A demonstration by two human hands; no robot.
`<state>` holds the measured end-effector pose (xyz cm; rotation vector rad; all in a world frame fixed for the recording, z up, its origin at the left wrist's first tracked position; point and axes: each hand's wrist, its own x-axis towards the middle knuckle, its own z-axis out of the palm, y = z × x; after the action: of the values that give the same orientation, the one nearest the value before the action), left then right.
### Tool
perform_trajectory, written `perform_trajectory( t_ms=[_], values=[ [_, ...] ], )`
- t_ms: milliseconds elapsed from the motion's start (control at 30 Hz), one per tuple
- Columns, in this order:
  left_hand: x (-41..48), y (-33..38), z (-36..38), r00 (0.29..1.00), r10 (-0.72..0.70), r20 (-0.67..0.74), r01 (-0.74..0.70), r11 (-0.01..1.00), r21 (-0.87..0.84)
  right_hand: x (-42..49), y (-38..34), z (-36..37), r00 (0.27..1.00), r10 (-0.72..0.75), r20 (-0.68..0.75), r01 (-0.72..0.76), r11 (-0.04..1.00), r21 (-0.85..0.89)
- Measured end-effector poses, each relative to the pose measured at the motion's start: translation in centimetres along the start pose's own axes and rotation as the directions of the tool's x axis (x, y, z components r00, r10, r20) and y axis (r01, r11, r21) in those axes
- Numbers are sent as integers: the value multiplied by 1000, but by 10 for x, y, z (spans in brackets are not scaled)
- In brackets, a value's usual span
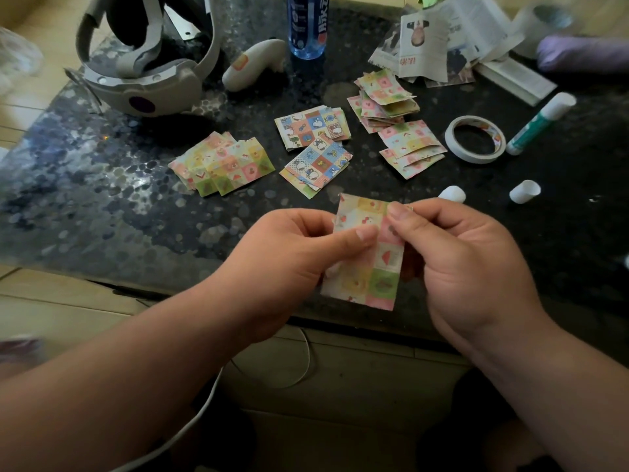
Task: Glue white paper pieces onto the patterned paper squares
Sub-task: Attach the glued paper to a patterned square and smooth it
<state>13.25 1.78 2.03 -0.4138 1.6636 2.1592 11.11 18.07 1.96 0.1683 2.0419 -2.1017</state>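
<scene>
Both hands hold one patterned paper square [369, 267] above the near edge of the dark table [102, 206]. My left hand [299, 257] pinches its left side with the thumb on top. My right hand [456, 264] pinches its upper right corner. Several piles of patterned squares lie beyond: a pastel pile [221, 163] at left, two blue cartoon piles [315, 126] [318, 166] in the middle, and pastel piles [384, 97] [410, 148] at right. A green glue stick [541, 122] lies uncapped at far right. Two white caps [524, 191] [452, 194] rest near it.
A roll of white tape [474, 139] lies beside the glue stick. At the back are a grey headset [143, 63], a white controller [253, 64], a blue bottle [306, 25], cut magazine pages [425, 46] and an open book [510, 73]. A white cable [204, 403] hangs below the table.
</scene>
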Motion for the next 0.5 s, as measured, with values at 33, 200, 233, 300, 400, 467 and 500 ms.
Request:
perform_trajectory(
  t_ms=[33,200,233,300,400,467,500],
  values=[
    [0,0,0,1000,-4,5,4,1000,5,0,-1,-1,1000,-6,-6,6,1000,4],
    [1,-2,0,1000,12,-14,-12,1000,2,-1,-2,-2,998,-27,-51,29,999,45],
    [0,-3,1,1000,13,-16,-13,1000,-7,-1,-2,-2,998,-23,-53,26,998,53],
    [0,-3,2,1000,13,-19,-13,999,-32,-2,-2,-2,999,-9,-48,12,997,81],
    [-1,-2,2,1000,-8,-24,7,998,-63,-3,-1,-2,1000,-1,-30,5,994,110],
    [-1,-1,2,999,-32,-21,31,996,-82,-3,-2,-2,1000,-7,-18,9,992,126],
    [-1,-1,2,999,-50,-19,48,994,-97,-3,-2,-1,1000,-8,-11,9,991,136]
  ],
)
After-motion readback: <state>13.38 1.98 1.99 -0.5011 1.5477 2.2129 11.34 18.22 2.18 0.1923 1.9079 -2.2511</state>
